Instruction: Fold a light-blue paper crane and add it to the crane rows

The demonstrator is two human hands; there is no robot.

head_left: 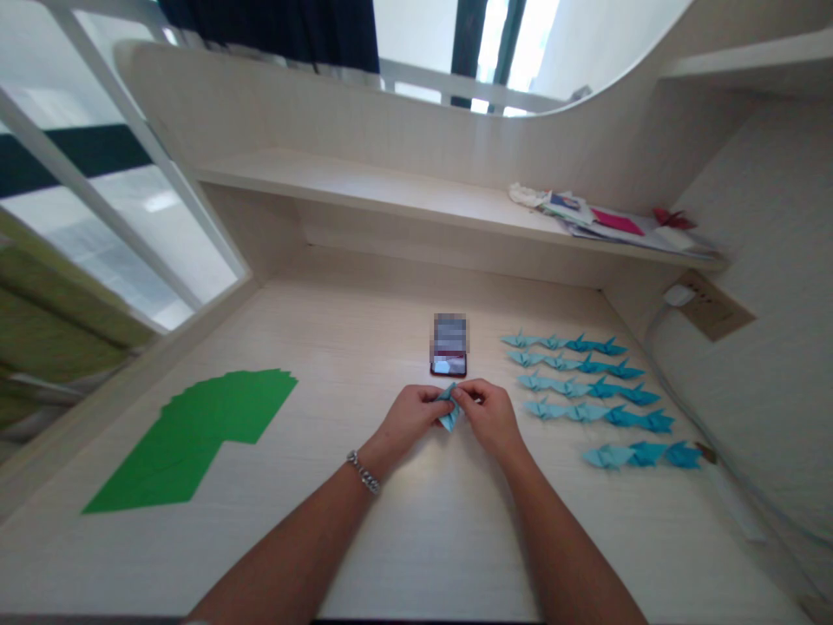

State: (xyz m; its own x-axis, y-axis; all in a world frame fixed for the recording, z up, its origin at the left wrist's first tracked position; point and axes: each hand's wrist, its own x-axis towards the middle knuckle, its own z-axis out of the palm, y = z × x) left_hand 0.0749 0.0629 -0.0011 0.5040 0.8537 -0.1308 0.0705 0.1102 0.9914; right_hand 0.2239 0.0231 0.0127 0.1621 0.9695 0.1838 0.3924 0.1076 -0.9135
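My left hand (411,415) and my right hand (493,417) meet over the middle of the pale wooden desk (416,521). Both are closed in a pinch on a small light-blue folded paper piece (449,411) held between them, just above the desk. A chain bracelet (364,473) is on my left wrist. A phone (449,345) with a lit screen lies flat just beyond the hands.
Rows of finished blue paper cranes (595,391) lie to the right. A fanned stack of green paper sheets (195,434) lies at the left. A shelf (390,193) behind holds papers (608,221). A wall socket (699,299) with a cable is on the right.
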